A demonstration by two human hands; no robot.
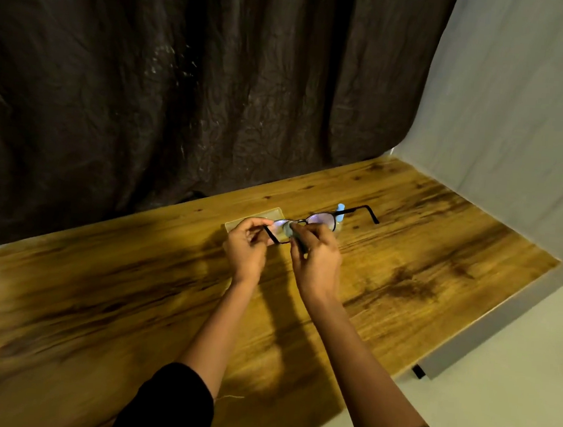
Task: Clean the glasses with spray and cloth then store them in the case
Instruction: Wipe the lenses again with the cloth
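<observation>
Holding black-framed glasses [306,223] in mid-air over the wooden desk [406,259], just above the centre of the frame. Pinching the frame's left end with the left hand [246,247], fingers curled closed around the hinge where one temple arm is angling down toward the wrist. Pressing a small grey-blue cloth [289,228] against the left lens with the right hand [316,261], thumb and fingertips closed on the cloth, a dark fold of it trailing down past the knuckles. Leaving the right lens uncovered, glowing pale violet, with the other temple arm stretching out to the right and hooking down at its tip. Lying flat on the desk directly behind the left hand, a pale, translucent rectangular case [255,221], partly hidden by the fingers and the frame; open or closed, cannot tell. Standing behind the right lens, a spray bottle [341,208] with a light blue top, mostly hidden by the glasses. Hanging behind the desk, a dark crinkled curtain [182,83] across the upper left and a pale sheet [523,116] at the upper right. Showing black sleeves [168,405] on both forearms at the bottom edge.
</observation>
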